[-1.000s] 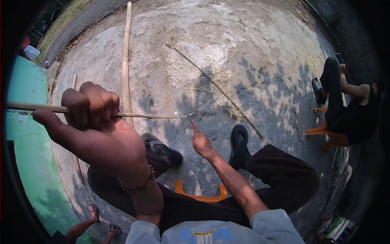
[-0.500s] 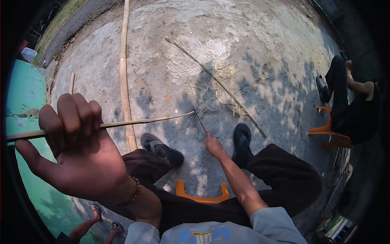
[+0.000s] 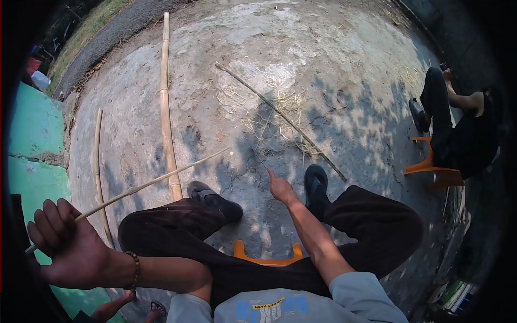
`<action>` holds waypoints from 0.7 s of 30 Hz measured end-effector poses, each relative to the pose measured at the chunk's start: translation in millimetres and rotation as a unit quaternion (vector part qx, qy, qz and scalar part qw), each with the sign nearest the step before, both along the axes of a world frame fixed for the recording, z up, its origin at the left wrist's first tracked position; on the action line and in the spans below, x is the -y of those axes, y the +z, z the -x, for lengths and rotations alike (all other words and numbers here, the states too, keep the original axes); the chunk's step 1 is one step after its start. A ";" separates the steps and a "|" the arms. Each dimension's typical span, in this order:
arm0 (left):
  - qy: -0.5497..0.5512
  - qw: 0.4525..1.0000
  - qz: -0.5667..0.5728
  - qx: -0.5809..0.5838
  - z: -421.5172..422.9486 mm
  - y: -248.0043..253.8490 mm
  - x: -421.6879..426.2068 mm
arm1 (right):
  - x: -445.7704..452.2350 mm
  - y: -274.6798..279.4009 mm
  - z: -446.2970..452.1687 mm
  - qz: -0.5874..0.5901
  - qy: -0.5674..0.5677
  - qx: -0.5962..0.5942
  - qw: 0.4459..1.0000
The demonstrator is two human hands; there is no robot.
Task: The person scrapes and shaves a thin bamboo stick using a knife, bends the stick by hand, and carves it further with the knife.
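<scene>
My left hand point(image 3: 81, 250) is at the lower left, its fingers curled round a long thin bamboo strip point(image 3: 156, 180). The strip slants up to the right, and its far tip ends in the air above the ground between my feet and the straw-coloured shavings. Low in the middle, my right hand point(image 3: 281, 189) grips a knife point(image 3: 260, 161) whose thin dark blade points up and left; its handle is hidden in the fist. A gap separates the blade from the strip's tip.
A thick bamboo pole point(image 3: 165, 102) and a shorter bamboo piece point(image 3: 98, 161) lie on the left. Beyond my feet, a thin stick point(image 3: 280, 113) crosses pale shavings point(image 3: 291, 102). A person in dark clothes point(image 3: 466, 134) sits on an orange stool point(image 3: 431, 167) at the right; another person's hand point(image 3: 110, 308) shows lower left.
My left hand has drawn back, down and to the left, with the bamboo strip. The strip's tip has left the knife blade. My right hand has stayed nearly in place.
</scene>
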State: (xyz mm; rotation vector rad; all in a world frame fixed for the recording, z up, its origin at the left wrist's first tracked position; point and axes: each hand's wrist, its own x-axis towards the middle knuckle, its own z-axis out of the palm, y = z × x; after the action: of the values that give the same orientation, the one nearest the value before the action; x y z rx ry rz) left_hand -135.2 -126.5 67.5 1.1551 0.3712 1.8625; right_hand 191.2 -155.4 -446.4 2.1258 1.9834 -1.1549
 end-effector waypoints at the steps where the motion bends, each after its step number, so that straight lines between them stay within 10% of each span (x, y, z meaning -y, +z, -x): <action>1: 0.023 1.000 -0.014 -0.007 5.1 3.2 9.6 | -4.0 2.9 -1.0 -0.010 0.008 0.000 1.000; 8: 0.348 0.931 0.107 0.015 -71.3 -42.5 -51.0 | -17.2 61.6 -7.7 -0.083 -0.056 -0.124 0.987; 10: 0.236 0.964 0.115 0.049 -74.4 -39.4 -43.6 | -26.7 50.5 1.9 -0.347 0.029 -0.111 0.931; 15: 0.209 0.973 0.090 0.043 -84.5 -44.6 -44.5 | -18.1 176.9 70.2 -0.251 -0.056 -0.265 0.929; 21: 0.263 0.957 0.120 0.012 -90.3 -43.4 -39.7 | 30.5 135.9 121.5 -0.213 0.031 -0.313 0.925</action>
State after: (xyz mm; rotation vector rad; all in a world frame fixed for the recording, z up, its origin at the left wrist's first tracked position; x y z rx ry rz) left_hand -44.9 -86.8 24.2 0.9197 0.9370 2.2014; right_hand 69.7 -185.9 -310.5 1.9911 2.7708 -1.6840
